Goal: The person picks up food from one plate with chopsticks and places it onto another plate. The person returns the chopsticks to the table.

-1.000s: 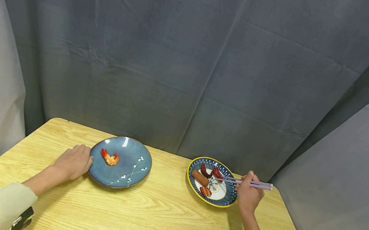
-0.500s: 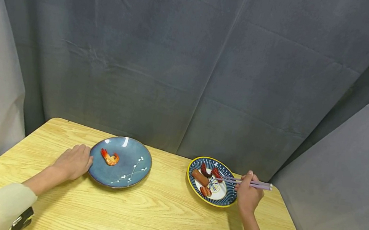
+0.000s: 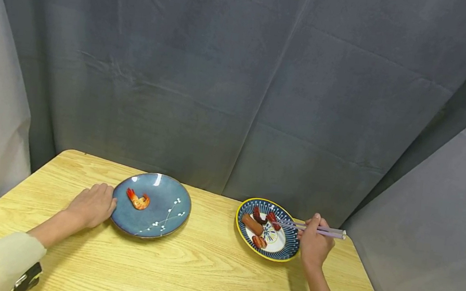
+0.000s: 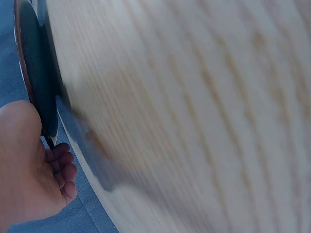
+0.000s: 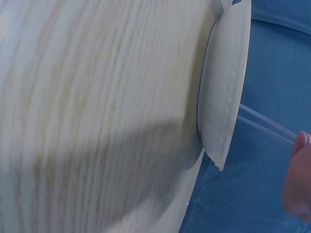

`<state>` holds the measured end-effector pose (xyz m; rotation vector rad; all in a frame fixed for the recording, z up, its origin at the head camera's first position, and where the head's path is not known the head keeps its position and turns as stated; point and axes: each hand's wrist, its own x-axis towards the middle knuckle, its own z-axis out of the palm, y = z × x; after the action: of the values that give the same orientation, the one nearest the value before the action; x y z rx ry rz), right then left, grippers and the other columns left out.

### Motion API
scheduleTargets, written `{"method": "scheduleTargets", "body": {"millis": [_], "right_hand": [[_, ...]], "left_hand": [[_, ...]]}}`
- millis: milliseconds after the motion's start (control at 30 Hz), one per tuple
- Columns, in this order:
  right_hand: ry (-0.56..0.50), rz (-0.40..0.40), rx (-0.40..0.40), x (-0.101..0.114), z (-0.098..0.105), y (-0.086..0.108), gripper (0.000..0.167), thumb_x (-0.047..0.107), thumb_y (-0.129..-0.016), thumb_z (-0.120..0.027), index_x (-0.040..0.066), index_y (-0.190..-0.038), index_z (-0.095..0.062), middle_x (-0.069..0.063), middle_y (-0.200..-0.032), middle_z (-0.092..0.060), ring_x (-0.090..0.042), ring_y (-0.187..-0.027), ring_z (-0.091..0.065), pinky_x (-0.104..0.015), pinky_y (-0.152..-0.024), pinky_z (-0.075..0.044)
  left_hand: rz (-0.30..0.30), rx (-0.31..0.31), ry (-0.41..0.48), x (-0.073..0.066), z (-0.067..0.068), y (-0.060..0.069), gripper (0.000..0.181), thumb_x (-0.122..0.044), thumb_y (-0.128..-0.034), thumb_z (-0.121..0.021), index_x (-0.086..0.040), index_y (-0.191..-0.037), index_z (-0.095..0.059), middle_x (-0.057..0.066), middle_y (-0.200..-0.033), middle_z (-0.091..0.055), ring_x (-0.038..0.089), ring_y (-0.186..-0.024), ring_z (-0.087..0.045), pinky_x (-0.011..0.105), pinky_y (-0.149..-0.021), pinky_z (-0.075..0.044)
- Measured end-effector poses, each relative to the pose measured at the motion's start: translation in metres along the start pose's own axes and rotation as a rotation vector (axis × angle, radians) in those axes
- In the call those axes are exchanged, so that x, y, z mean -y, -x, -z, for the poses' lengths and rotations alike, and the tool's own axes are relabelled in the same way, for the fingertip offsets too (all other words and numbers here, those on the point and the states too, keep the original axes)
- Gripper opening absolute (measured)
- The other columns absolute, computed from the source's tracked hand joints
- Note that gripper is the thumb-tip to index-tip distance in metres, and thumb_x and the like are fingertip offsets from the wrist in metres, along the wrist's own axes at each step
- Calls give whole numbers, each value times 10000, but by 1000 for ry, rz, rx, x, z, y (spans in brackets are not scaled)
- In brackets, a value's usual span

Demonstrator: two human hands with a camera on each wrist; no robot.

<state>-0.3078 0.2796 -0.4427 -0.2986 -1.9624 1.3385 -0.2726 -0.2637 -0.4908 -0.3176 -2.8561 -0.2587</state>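
Note:
At the left of the head view, my left hand [image 3: 92, 205] pinches the rim of a blue plate [image 3: 172, 196] with white blossoms. The left wrist view shows the thumb over the rim [image 4: 22, 68] and curled fingers beneath it. A shrimp [image 3: 138, 199] lies on this plate. My right hand [image 3: 316, 243] holds lilac chopsticks [image 3: 329, 232] over a blue-patterned dish [image 3: 290, 245] with a yellow rim. Their tips are at a red glossy food piece [image 3: 273, 221]; whether they squeeze it, I cannot tell. Beside it sit a sausage-like brown piece [image 3: 252, 224], a dark curled piece [image 3: 258, 215] and a scored reddish-brown piece [image 3: 259, 242].
Both dishes stand on a wood-grain table [image 3: 200, 267], apart from each other. A dark grey curtain [image 3: 179, 85] hangs behind the table. Lighter cloth [image 3: 441, 229] hangs at the right side and also at the left.
The chopstick tips have shifted slightly up and right, now at the red food piece, which has moved a little. My left hand and the blue plate stay in place.

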Motion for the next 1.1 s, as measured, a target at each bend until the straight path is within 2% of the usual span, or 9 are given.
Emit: {"method": "scheduleTargets", "body": {"millis": [167,600,767,900,1000,1100], "right_hand": [[-30,11,-7,2,-1,0,494,379,-1047,-471,-38,-835,-631,29,-586,-595,-97,-460,-617,-207,-443,-492],[-112,24,41,23,-11,9,464,359,-1040,-509,-35,-833,-638,-84,-594,-620,-148,-453,-623,-239,-435,-501],[-189,54,106,43,-17,18,435,284,-1051,-505,-72,-824,-609,-45,-592,-609,-81,-443,-588,-232,-437,-498],[-223,69,161,70,-17,29,397,194,-1055,-488,-110,-821,-593,15,-564,-584,-51,-442,-569,-215,-434,-486],[-213,83,181,88,-18,38,368,154,-1052,-481,-79,-791,-596,-32,-552,-581,-50,-436,-565,-217,-421,-471],[-223,73,203,93,-22,41,361,161,-1052,-481,-40,-777,-600,-106,-573,-599,-65,-434,-575,-225,-410,-469]], "left_hand": [[2,1,5,0,-1,0,238,-171,-985,-535,48,-896,-504,103,-788,-434,314,-746,-491,482,-634,-427],[0,-7,6,0,-1,0,232,-166,-982,-527,44,-888,-503,105,-787,-436,325,-756,-497,489,-640,-427],[-5,-9,3,0,-2,1,232,-165,-983,-526,42,-881,-498,103,-783,-428,317,-746,-488,480,-632,-423],[-7,-10,2,0,-1,1,234,-165,-983,-528,43,-881,-496,102,-781,-425,315,-743,-483,477,-630,-422],[-6,-9,5,0,-1,1,235,-166,-984,-528,44,-884,-497,102,-783,-426,314,-744,-483,478,-631,-422],[-4,-6,5,0,-1,1,235,-168,-985,-528,43,-886,-499,100,-784,-426,312,-743,-484,477,-630,-423]]}}
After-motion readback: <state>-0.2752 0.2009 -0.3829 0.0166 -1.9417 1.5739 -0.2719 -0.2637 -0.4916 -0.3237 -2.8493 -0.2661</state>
